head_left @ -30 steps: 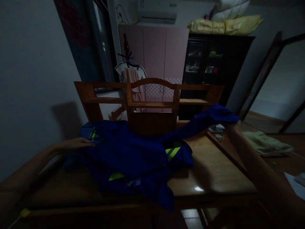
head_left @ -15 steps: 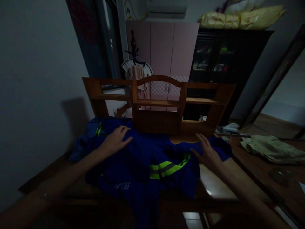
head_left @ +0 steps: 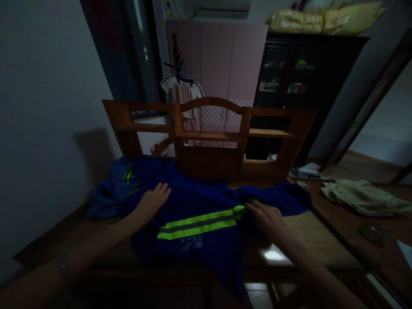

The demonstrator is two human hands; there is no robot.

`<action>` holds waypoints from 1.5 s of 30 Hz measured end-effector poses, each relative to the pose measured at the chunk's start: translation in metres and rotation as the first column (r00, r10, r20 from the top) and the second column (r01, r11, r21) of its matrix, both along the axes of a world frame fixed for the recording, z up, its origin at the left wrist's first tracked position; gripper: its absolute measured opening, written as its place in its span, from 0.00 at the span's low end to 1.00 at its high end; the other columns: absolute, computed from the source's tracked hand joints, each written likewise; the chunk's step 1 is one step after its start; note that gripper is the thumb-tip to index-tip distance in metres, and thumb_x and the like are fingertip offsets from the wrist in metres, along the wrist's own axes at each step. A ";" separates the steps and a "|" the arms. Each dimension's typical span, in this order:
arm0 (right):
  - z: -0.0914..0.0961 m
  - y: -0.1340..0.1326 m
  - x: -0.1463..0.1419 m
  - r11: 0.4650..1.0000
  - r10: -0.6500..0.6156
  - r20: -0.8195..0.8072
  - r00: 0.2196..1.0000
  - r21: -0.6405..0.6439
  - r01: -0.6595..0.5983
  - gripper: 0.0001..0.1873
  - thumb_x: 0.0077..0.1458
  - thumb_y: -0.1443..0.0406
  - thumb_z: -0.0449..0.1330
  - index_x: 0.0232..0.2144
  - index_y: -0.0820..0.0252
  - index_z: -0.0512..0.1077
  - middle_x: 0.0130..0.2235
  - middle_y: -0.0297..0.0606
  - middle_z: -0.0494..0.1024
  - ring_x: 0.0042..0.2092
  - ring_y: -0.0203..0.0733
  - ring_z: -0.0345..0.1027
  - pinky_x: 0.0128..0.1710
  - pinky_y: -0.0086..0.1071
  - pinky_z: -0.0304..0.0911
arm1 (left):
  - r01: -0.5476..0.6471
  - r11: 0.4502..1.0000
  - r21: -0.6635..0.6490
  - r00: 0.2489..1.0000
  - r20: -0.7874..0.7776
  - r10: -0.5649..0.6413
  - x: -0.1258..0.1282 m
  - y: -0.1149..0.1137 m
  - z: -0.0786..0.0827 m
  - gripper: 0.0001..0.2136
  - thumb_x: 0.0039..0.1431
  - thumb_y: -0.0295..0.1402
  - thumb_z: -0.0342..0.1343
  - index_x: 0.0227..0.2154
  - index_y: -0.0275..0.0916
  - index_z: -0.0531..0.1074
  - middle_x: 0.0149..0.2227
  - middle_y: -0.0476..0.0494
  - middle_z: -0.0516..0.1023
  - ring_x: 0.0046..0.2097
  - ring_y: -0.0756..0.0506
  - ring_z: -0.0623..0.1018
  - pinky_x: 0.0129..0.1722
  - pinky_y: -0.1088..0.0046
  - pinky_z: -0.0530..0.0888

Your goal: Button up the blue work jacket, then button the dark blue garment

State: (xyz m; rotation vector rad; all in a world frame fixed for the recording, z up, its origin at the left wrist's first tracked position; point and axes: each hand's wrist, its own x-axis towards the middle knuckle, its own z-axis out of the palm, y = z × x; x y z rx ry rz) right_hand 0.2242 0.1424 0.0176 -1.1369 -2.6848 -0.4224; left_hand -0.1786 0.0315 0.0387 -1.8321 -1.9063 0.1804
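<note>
A blue work jacket (head_left: 199,195) with a yellow-green and grey reflective stripe lies spread on the wooden surface, its lower part hanging over the front edge. Pale printing shows below the stripe. My left hand (head_left: 153,201) rests on the jacket's left part, fingers extended over the cloth and slightly apart; its thumb is hidden. On the other side, my right hand (head_left: 267,216) is closed on the jacket's cloth by the right end of the stripe. A lighter blue garment (head_left: 107,195) with yellow-green stripes lies bunched at the left, beside the jacket.
Behind the jacket stands a wooden shelf unit (head_left: 210,161) with an arched top. A folded pale green garment (head_left: 363,195) and a glass dish (head_left: 373,231) lie on the brown surface at the right. The wall (head_left: 48,128) rises close on the left.
Both hands have come down onto the jacket, and the right hand has closed on its cloth. The jacket's front has shifted, so the stripe now runs longer and straighter across it.
</note>
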 end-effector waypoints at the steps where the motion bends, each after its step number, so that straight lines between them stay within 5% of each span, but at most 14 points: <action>1: 0.001 0.016 0.007 1.000 -0.018 -0.005 1.000 0.024 0.018 0.28 0.52 0.76 0.49 0.53 0.51 0.65 0.47 0.41 0.71 0.42 0.43 0.69 0.36 0.32 0.60 | -0.065 0.997 -0.029 0.998 0.007 0.066 -0.017 -0.002 -0.001 0.20 0.55 0.18 0.41 0.48 0.36 0.68 0.52 0.31 0.66 0.53 0.37 0.66 0.39 0.64 0.73; 5: -0.007 0.064 0.029 1.000 -0.029 -0.031 0.999 -0.005 0.029 0.23 0.53 0.76 0.49 0.47 0.54 0.71 0.42 0.41 0.73 0.42 0.42 0.68 0.39 0.31 0.62 | -0.322 0.909 -0.265 0.937 0.046 0.346 -0.066 -0.010 0.006 0.15 0.53 0.20 0.44 0.37 0.33 0.75 0.43 0.30 0.72 0.44 0.36 0.73 0.36 0.63 0.71; 7: -0.007 0.067 0.031 0.998 -0.068 -0.119 0.991 -0.009 0.068 0.24 0.53 0.75 0.48 0.50 0.55 0.69 0.44 0.42 0.72 0.41 0.41 0.69 0.38 0.31 0.63 | -0.339 0.899 -0.276 0.929 0.052 0.367 -0.070 -0.008 0.020 0.13 0.54 0.23 0.45 0.36 0.33 0.75 0.41 0.30 0.73 0.41 0.36 0.74 0.35 0.63 0.70; 11: 0.008 0.018 0.012 0.985 -0.099 -0.377 0.921 0.091 0.143 0.23 0.58 0.70 0.46 0.55 0.55 0.63 0.54 0.44 0.65 0.50 0.48 0.65 0.49 0.40 0.61 | -0.167 0.986 -0.006 0.981 0.104 0.167 -0.034 0.016 0.053 0.15 0.57 0.35 0.47 0.45 0.36 0.71 0.46 0.31 0.71 0.47 0.35 0.71 0.41 0.61 0.68; 14: 0.006 -0.043 -0.015 0.998 -0.036 -0.406 0.913 0.029 0.052 0.25 0.58 0.61 0.49 0.58 0.51 0.57 0.57 0.42 0.63 0.54 0.50 0.60 0.51 0.43 0.60 | 0.071 0.997 0.040 0.983 0.165 -0.076 0.000 0.047 0.055 0.22 0.56 0.45 0.50 0.50 0.41 0.67 0.52 0.35 0.69 0.56 0.36 0.65 0.51 0.60 0.62; 17: -0.025 -0.083 -0.030 0.998 0.026 -0.247 0.969 -0.051 -0.040 0.36 0.51 0.59 0.56 0.61 0.54 0.52 0.58 0.46 0.61 0.54 0.55 0.60 0.48 0.46 0.63 | 0.111 0.985 -0.131 0.974 0.210 -0.081 0.011 0.076 0.043 0.24 0.49 0.46 0.58 0.46 0.38 0.71 0.49 0.32 0.73 0.55 0.34 0.67 0.55 0.56 0.57; 21: -0.061 -0.071 -0.015 0.999 0.000 -0.019 1.000 -0.047 -0.001 0.27 0.48 0.74 0.52 0.51 0.54 0.66 0.49 0.45 0.72 0.46 0.51 0.68 0.43 0.41 0.64 | 0.069 0.912 -0.404 0.971 0.237 0.031 -0.006 0.091 0.034 0.07 0.47 0.30 0.58 0.30 0.35 0.77 0.37 0.31 0.78 0.41 0.37 0.77 0.45 0.60 0.67; 28: -0.031 -0.015 0.038 0.990 -0.102 -0.112 0.988 -0.107 0.090 0.11 0.57 0.65 0.51 0.41 0.57 0.70 0.40 0.43 0.74 0.40 0.47 0.70 0.37 0.37 0.64 | 0.124 0.742 -0.659 0.957 0.278 0.087 0.010 0.042 0.027 0.05 0.36 0.23 0.56 0.18 0.37 0.75 0.24 0.38 0.79 0.24 0.42 0.77 0.23 0.71 0.70; 34: -0.031 -0.029 0.026 0.886 -0.189 -0.417 0.889 -0.462 -0.029 0.21 0.57 0.53 0.52 0.48 0.58 0.66 0.46 0.43 0.73 0.46 0.48 0.69 0.43 0.36 0.65 | 0.314 0.703 -0.638 0.948 0.256 -0.192 0.086 -0.011 0.016 0.07 0.40 0.26 0.56 0.25 0.33 0.77 0.30 0.30 0.79 0.31 0.37 0.78 0.30 0.65 0.73; 38: -0.049 -0.029 0.007 0.876 -0.108 -0.553 0.826 -0.446 -0.183 0.26 0.54 0.59 0.53 0.54 0.62 0.59 0.51 0.46 0.70 0.52 0.50 0.65 0.50 0.38 0.62 | 0.628 0.498 -0.598 0.724 0.684 -0.091 0.095 0.000 0.021 0.09 0.53 0.33 0.52 0.32 0.40 0.76 0.31 0.44 0.80 0.31 0.46 0.77 0.30 0.75 0.71; 39: -0.052 -0.026 0.006 0.872 -0.085 -0.564 0.822 -0.441 -0.213 0.25 0.54 0.61 0.52 0.54 0.63 0.59 0.51 0.46 0.70 0.52 0.49 0.65 0.50 0.38 0.62 | 0.672 0.536 -0.511 0.643 0.762 -0.079 0.088 0.008 0.021 0.10 0.56 0.35 0.50 0.35 0.41 0.76 0.34 0.47 0.79 0.34 0.48 0.77 0.33 0.76 0.71; 41: -0.054 -0.018 0.008 0.878 -0.070 -0.566 0.821 -0.425 -0.218 0.25 0.54 0.63 0.51 0.54 0.63 0.58 0.51 0.47 0.70 0.52 0.49 0.65 0.50 0.39 0.63 | 0.588 0.753 -0.295 0.606 0.777 -0.169 0.062 0.027 0.017 0.13 0.57 0.40 0.49 0.41 0.42 0.73 0.42 0.45 0.76 0.42 0.46 0.75 0.42 0.73 0.69; 43: -0.052 -0.012 0.014 0.900 -0.072 -0.570 0.819 -0.391 -0.192 0.25 0.54 0.64 0.51 0.54 0.63 0.58 0.52 0.48 0.69 0.53 0.50 0.64 0.51 0.41 0.62 | 0.307 0.945 -0.108 0.757 0.630 -0.174 0.030 0.045 0.006 0.24 0.50 0.47 0.55 0.48 0.40 0.68 0.49 0.38 0.71 0.49 0.39 0.71 0.47 0.66 0.67; 45: -0.049 -0.009 0.020 0.915 -0.069 -0.577 0.814 -0.362 -0.179 0.23 0.54 0.63 0.51 0.53 0.61 0.60 0.52 0.48 0.69 0.53 0.51 0.64 0.51 0.42 0.62 | 0.138 0.980 -0.142 0.814 0.579 -0.031 0.001 0.057 -0.013 0.33 0.45 0.52 0.58 0.51 0.38 0.64 0.49 0.34 0.69 0.49 0.36 0.71 0.45 0.64 0.68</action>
